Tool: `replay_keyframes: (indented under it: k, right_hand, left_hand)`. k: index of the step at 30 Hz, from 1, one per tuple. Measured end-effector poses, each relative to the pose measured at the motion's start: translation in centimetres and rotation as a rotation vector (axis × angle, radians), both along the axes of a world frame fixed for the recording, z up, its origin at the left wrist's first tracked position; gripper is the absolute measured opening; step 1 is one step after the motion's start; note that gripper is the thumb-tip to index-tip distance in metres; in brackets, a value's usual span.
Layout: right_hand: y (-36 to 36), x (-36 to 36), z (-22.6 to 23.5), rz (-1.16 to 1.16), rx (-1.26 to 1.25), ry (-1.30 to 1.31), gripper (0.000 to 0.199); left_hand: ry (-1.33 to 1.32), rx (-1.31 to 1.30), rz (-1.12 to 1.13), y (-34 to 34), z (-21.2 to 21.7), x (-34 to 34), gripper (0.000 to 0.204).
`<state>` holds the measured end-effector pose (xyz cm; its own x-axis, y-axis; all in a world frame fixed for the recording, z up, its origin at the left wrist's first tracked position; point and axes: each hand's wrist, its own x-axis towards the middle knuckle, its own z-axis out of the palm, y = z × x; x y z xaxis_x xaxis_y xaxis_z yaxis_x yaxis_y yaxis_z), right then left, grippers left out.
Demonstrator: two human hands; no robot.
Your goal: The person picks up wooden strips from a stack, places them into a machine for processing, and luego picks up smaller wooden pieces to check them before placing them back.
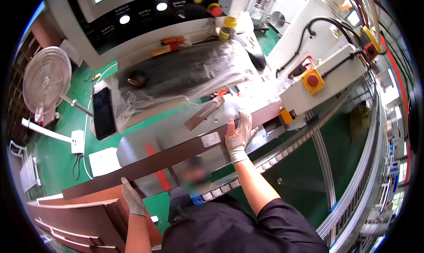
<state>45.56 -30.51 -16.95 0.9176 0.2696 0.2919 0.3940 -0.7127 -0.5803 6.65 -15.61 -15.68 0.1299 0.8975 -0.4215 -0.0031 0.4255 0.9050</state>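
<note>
A long, narrow brown board (pixel 176 155) with a white label (pixel 210 139) slants across the metal table (pixel 137 147). My right hand (pixel 239 136), in a pale glove with some bare fingertips showing, lies on the board toward its right end, fingers spread. Gloved too, my left hand (pixel 132 198) holds the near edge of the board toward its left end; the thumb is on top and the other fingers are mostly hidden beneath. Just beyond the board, a flat metal tool (pixel 201 116) with a forked end rests on the table.
Brown panels (pixel 79 222) are stacked at the lower left. Behind the table are a plastic-wrapped dark surface (pixel 185 72), a phone (pixel 104 114) and a control panel (pixel 163 14). A red emergency button (pixel 312 80) sits on the machine at right, beside a roller rail (pixel 276 159). A fan (pixel 46 81) stands left.
</note>
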Motion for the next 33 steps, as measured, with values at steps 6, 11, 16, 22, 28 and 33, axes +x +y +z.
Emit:
replay_keyframes:
  k: [6,11,16,22,28,33]
  right_hand:
    - [1.5,-1.5,0.5,0.001,-0.023,-0.036,0.055]
    - [1.6,-1.7,0.9,0.014,-0.091,0.028,0.057]
    - [1.5,-1.8,1.2,-0.007,-0.053,0.032,0.053]
    - [1.6,-1.6,1.0,0.014,-0.041,0.023,0.052]
    - [1.3,-1.3,0.4,0.020,-0.106,-0.020,0.054]
    - [1.5,-1.5,0.7,0.028,-0.078,-0.003,0.053]
  left_hand:
    - [0.082,-0.017,0.073,0.5,-1.2,-0.6,0.060]
    - [0.175,0.024,0.112,0.3,-0.1,0.2,0.065]
    - [0.162,-0.021,0.073,0.6,-1.4,-0.9,0.069]
    - [0.150,-0.054,0.094,0.7,-1.1,-0.7,0.064]
    - [0.102,-0.016,0.135,0.7,-1.2,-0.5,0.062]
    - [0.103,-0.091,0.168,1.3,-3.6,-2.4,0.063]
